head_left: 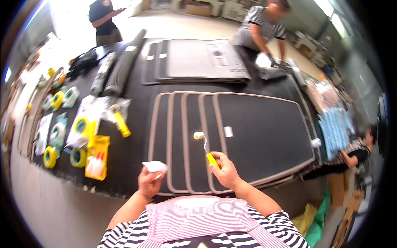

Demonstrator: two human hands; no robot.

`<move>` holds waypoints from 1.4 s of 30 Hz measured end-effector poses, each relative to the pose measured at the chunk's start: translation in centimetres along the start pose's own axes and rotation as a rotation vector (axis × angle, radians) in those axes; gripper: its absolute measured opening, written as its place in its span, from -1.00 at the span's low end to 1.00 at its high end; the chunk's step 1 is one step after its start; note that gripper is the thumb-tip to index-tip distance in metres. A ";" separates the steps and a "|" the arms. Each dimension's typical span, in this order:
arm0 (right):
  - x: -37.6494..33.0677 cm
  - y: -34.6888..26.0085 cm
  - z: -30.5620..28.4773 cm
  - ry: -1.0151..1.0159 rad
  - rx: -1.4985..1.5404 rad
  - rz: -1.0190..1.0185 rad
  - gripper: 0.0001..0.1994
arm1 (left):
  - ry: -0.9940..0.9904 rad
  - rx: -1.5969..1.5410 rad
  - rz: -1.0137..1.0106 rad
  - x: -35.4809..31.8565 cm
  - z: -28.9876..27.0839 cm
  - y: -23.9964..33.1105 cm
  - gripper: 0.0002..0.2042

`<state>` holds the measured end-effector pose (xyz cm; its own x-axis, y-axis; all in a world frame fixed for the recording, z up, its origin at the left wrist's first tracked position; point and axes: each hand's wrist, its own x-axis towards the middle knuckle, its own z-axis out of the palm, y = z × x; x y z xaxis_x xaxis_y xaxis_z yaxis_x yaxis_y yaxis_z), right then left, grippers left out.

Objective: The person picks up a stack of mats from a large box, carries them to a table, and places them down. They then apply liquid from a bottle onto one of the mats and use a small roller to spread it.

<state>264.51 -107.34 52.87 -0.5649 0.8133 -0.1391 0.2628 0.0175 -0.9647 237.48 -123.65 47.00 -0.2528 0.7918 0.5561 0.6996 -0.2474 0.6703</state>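
My right hand (227,171) grips the yellow handle of a small paint roller (199,135). The roller's white head points away from me, above the overlapping dark mats with beige edging (264,132); whether it touches them I cannot tell. Closed around a crumpled white cloth or paper (155,166), my left hand (148,184) is at the mats' near left corner. A small white label (228,131) lies on the top mat. To the left, a yellow paint tray (103,144) holds red and white pieces. Another yellow-handled tool (121,124) lies beyond it.
Rolls of tape (50,157) and plastic bags crowd the dark table's left side. Long dark rolls (126,68) and a stack of grey mats (194,58) lie farther back. A gloved co-worker (260,31) handles a roll at the far right. Blue packets (333,132) sit at the right edge.
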 end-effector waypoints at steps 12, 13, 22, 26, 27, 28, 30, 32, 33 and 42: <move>10.8 -1.4 24.7 -0.577 0.065 -0.066 -0.69 | 0.072 0.103 -0.141 -8.4 -9.9 0.2 -0.83; 11.7 -1.8 26.9 -0.555 0.029 -0.151 -0.68 | 0.082 0.114 -0.155 -9.1 -10.5 0.1 -0.83; 10.5 -4.2 25.9 -0.485 -0.411 -0.342 -0.58 | 0.148 0.067 -0.177 -9.0 -12.5 -1.3 -0.85; 6.0 -2.4 20.1 -0.607 -0.218 -0.078 -0.76 | 0.035 -0.054 -0.103 -6.4 -10.9 -1.7 -0.87; 4.9 -2.2 19.0 -0.655 -0.141 0.022 -0.78 | -0.004 -0.071 -0.062 -5.8 -10.4 -1.9 -0.87; 4.0 -1.7 17.7 -0.672 -0.211 -0.052 -0.78 | -0.046 -0.117 -0.073 -4.9 -9.8 -1.5 -0.87; 2.6 -1.8 15.0 -0.592 -0.225 -0.043 -0.76 | -0.110 -0.149 -0.009 -3.3 -8.3 -1.3 -0.83; 1.5 -0.7 12.4 -0.496 -0.193 0.047 -0.72 | -0.180 -0.214 0.041 -1.9 -6.4 -1.0 -0.81; 0.9 -1.0 11.5 -0.466 -0.141 0.063 -0.71 | -0.217 -0.247 0.062 -1.3 -5.7 -0.9 -0.80; -1.3 0.4 8.8 -0.335 0.595 0.030 -0.45 | -0.393 -0.432 0.008 2.6 0.4 2.5 -0.83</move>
<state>258.47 -113.47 50.66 -0.8009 0.5830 -0.1368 -0.1388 -0.4030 -0.9046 238.83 -121.95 49.95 0.0760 0.9162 0.3934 0.3436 -0.3945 0.8523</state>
